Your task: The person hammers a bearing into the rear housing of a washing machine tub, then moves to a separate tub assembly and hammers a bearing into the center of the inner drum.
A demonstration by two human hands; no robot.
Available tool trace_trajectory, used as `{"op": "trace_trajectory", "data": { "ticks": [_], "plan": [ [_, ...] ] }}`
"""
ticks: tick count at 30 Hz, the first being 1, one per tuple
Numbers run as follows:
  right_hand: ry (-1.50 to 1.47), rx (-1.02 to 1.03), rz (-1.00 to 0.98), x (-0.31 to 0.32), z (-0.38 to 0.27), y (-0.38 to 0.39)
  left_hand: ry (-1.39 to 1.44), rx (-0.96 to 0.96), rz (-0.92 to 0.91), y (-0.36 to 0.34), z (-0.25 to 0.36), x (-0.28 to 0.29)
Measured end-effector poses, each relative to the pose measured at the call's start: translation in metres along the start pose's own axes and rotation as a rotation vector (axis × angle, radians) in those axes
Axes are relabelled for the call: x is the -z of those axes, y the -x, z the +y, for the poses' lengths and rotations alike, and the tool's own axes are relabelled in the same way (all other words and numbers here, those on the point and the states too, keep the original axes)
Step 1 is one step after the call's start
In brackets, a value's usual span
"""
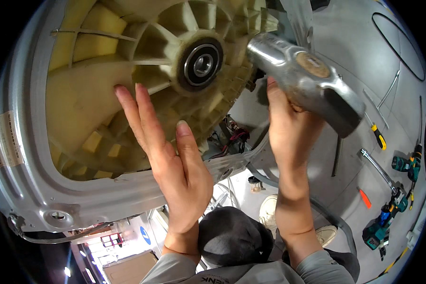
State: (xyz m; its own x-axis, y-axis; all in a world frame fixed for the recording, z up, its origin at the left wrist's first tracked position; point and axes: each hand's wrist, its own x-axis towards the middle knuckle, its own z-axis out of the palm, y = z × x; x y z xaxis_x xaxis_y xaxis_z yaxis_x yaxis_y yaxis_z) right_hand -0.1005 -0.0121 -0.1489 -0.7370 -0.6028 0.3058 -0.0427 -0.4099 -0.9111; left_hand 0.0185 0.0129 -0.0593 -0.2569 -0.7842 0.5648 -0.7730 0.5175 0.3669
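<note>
My right hand (293, 128) grips a hammer (312, 78) close under its heavy metal head, to the right of a bearing. The end of a wooden handle shows in the top of the head. My left hand (175, 165) is open, its fingers spread in front of a yellowish ribbed plastic tub (99, 85); whether the fingertips touch it I cannot tell. The round bearing (203, 66), with a steel ring and a dark seal, sits in the tub's hub above and right of that hand. A grey metal cabinet frame (28, 128) surrounds the tub.
On the grey floor to the right lie a yellow-and-black screwdriver (378, 137), a ratchet wrench (378, 168), an orange-red tool (364, 198) and green power tools (378, 232). A grey hose (336, 220) curves beside my legs. Wires (234, 135) hang beside the tub.
</note>
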Motion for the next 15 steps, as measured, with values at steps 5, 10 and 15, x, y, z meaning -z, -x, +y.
{"op": "trace_trajectory", "data": {
  "ticks": [5,10,15],
  "plan": [
    [0.148,-0.134,-0.083,-0.02,0.004,-0.003,-0.038,0.008,0.012,-0.004,0.002,-0.004],
    [0.012,-0.252,-0.069,-0.026,0.028,0.005,-0.03,0.055,0.028,-0.001,0.001,-0.006],
    [-0.124,-0.149,-0.057,0.0,0.028,0.015,-0.006,0.006,0.004,0.001,-0.003,-0.008]
  ]
}}
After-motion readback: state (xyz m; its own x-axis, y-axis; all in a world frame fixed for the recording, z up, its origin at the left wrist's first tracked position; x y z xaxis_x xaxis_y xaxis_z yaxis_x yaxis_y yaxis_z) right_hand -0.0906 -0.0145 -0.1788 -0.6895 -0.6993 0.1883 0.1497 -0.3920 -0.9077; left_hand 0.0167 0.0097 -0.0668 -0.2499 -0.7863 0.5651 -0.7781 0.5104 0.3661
